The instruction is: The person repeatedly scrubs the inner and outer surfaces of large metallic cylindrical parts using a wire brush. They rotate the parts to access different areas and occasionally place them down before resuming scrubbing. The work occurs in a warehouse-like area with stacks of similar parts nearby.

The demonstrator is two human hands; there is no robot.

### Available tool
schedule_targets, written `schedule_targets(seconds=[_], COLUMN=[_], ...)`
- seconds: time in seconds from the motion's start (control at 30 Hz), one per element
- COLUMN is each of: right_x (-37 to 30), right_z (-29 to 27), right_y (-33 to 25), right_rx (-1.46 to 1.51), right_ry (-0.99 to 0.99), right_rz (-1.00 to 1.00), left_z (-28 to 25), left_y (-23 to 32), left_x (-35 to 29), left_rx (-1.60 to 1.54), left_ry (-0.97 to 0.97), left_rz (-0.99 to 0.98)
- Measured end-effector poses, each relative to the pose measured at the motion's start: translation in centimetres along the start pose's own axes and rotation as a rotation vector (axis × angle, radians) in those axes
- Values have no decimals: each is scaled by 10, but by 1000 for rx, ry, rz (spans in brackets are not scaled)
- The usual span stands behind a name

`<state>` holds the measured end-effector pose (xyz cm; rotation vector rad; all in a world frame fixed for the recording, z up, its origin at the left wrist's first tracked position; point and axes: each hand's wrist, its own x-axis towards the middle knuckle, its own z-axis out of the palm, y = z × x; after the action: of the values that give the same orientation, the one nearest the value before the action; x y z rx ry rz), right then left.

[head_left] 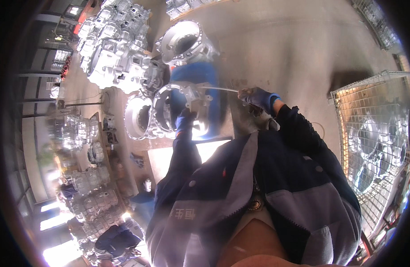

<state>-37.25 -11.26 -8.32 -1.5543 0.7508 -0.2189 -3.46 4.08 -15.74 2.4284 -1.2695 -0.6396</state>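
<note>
A silvery cast metal housing (202,107) with a large round opening stands in front of me. My left hand (185,122), in a blue glove, is closed on the housing's near side by the opening's rim; its fingertips are partly hidden. My right hand (257,99), also gloved in blue, is closed around the end of a long thin metal rod (222,89). From my right hand the rod reaches left, its far end at the upper right part of the housing. Whether the tip touches the metal I cannot tell.
Another ring-shaped housing (137,116) adjoins on the left. A larger one (182,42) stands beyond a blue surface (193,73). Several castings (118,49) are piled at the far left. A wire mesh cage (374,133) holds castings at right. A person (118,240) bends at lower left.
</note>
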Motion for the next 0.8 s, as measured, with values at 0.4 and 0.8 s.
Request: schedule_targets(seconds=[0.4, 0.8], right_x=[21, -8], right_z=[5, -3], right_y=[19, 41], right_rx=[-453, -311], right_ry=[-97, -101], right_rz=[-88, -103], left_z=[-8, 34], left_y=[24, -56], left_x=[-12, 30], left_rx=[136, -372], left_ry=[58, 0], left_rz=[-35, -30])
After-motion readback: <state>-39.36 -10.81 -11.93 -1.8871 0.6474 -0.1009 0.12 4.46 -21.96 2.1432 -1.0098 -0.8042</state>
